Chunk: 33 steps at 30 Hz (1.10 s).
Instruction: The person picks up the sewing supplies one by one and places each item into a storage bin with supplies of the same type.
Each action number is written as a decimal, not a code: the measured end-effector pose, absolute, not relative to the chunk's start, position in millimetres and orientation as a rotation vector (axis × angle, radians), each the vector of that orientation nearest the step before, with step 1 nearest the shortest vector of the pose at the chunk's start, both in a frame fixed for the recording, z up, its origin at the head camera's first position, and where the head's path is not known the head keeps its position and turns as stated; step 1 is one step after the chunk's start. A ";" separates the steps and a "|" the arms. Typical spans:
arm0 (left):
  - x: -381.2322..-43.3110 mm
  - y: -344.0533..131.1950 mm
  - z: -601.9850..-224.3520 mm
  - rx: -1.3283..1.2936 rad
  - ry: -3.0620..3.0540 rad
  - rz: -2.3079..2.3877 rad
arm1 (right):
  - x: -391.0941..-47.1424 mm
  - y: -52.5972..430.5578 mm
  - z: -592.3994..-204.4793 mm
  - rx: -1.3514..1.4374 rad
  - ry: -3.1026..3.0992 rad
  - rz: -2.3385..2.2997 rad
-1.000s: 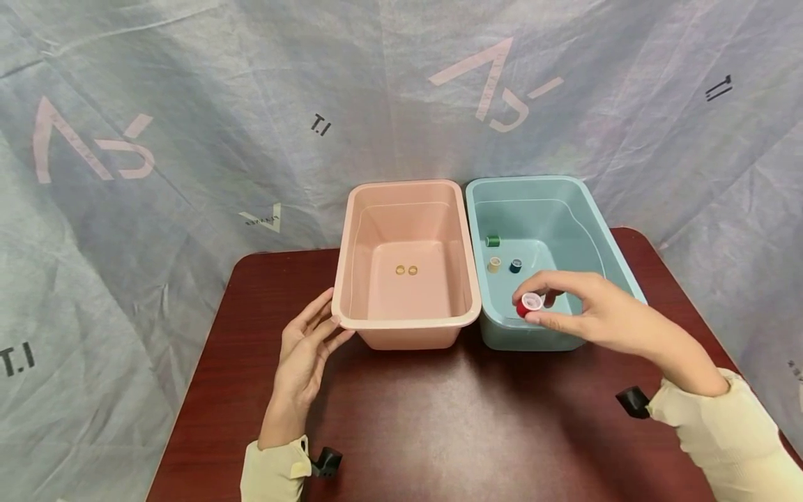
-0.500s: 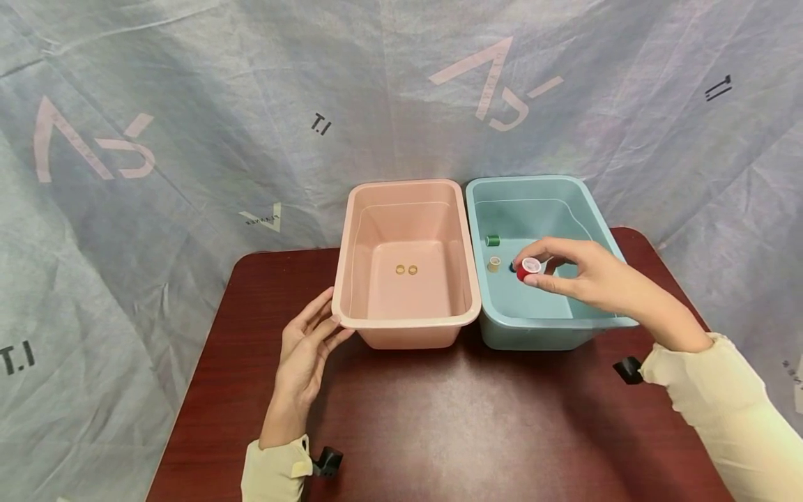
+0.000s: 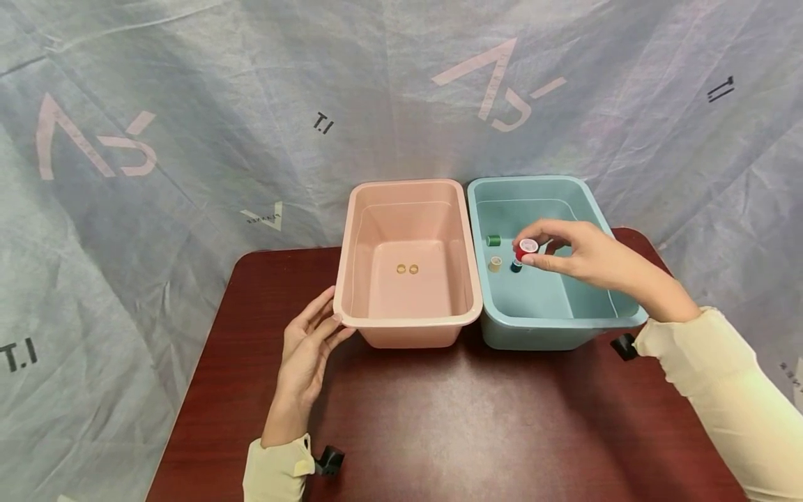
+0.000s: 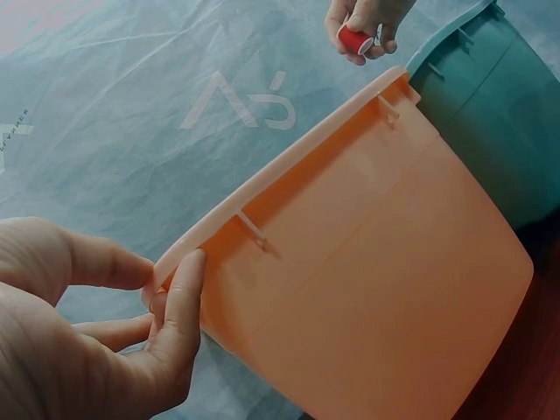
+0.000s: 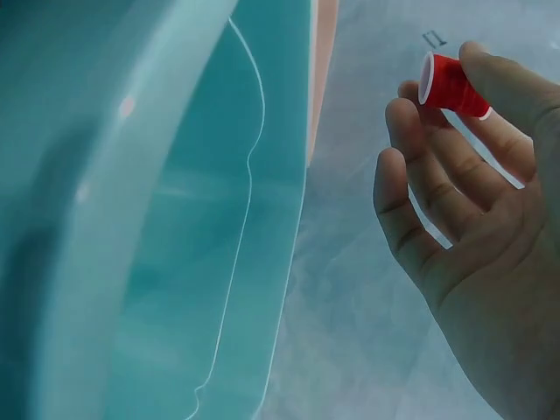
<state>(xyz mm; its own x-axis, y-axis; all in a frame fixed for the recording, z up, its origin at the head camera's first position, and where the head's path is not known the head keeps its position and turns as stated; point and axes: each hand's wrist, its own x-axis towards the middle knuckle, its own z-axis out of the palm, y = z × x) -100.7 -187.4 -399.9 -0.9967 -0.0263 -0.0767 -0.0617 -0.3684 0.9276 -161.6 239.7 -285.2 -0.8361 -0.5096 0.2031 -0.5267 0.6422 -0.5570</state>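
Observation:
My right hand [image 3: 586, 256] pinches a red thread spool [image 3: 528, 251] between thumb and fingertips, over the blue basin [image 3: 558, 323]. The white end of the spool [image 5: 426, 79] shows in the right wrist view. Below it in the basin lie a green spool [image 3: 493, 240], a beige spool [image 3: 495, 264] and a dark teal spool [image 3: 516, 266], the last partly covered by the red one in the head view. My left hand [image 3: 306, 355] holds the near left corner of the pink basin [image 3: 408, 323], fingers and thumb at its rim [image 4: 280, 166].
Two small gold ring-shaped things [image 3: 407, 269] lie on the pink basin's floor. Both basins stand side by side on a dark red table [image 3: 452, 418], backed by a grey printed cloth [image 3: 251, 104]. Black wrist cameras [image 3: 329, 460] hang by the cream sleeves.
My right hand has carried the red spool farther back over the blue basin, from near its front rim to above the dark teal spool. The left hand has stayed at its corner.

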 end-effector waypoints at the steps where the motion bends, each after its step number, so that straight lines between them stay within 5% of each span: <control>1: -100.6 -187.2 -399.6 -0.121 1.757 2.578 | -163.4 239.9 -284.8 0.881 -2.828 0.967; 33: -98.5 -184.9 -400.9 -0.098 1.746 2.603 | -241.6 243.4 -297.6 0.741 -3.105 0.904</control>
<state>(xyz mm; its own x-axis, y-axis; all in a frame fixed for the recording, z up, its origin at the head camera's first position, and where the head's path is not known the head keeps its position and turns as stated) -98.5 -184.9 -400.9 -0.9980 -0.0295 -0.0552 -0.0398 -0.3800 0.9241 -241.6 243.4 -297.6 -0.8856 -0.4625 -0.0428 -0.3673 0.7537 -0.5450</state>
